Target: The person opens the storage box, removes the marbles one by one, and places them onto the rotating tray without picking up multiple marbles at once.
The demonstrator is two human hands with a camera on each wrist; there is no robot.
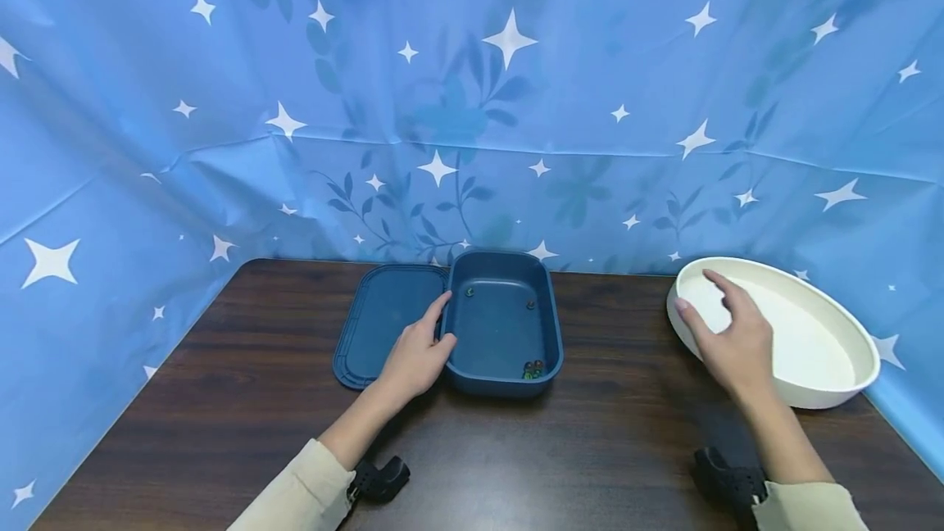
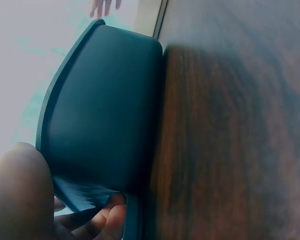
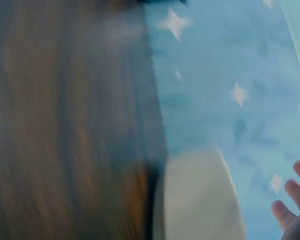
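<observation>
Gripping, left: left hand (image 1: 415, 357) at the near-left part of the dark blue box (image 1: 503, 386); thumb tip over the rim, forefinger stretched along it, other fingers bent against the outer left wall (left wrist view). Partly closed, wall between thumb and fingers.
Hovering, right: right hand (image 1: 739, 338) above the left part of the white dish (image 1: 819, 355); thumb and forefinger spread well apart, nothing seen in the grasp. Right wrist view has the fingers apart from one another, off to one side of the dish.
Box: upright, open top, at the middle of the far part of the worktop (image 1: 612, 449), long sides running away from the person.
Beads: small, round, green and dark, on the box floor. Cluster (image 1: 533, 369) in the near-right corner; single green bead (image 1: 469, 292) near the far-left corner; single dark bead (image 1: 530, 304) toward the far right. Too small for finer detail.
Lid: blue lid (image 1: 394, 306) lying flat, just beside the box's left wall, partly behind the left hand.
Dish: oval, low-walled, near the far right corner, well apart from the box.
Wrists: cream sleeves (image 1: 310, 482), black wrist device (image 1: 382, 480) on each.
Backdrop: blue cloth (image 1: 442, 88), white stars, leaf sprays.
Surface: dark wood grain, pale glare at the near middle.
</observation>
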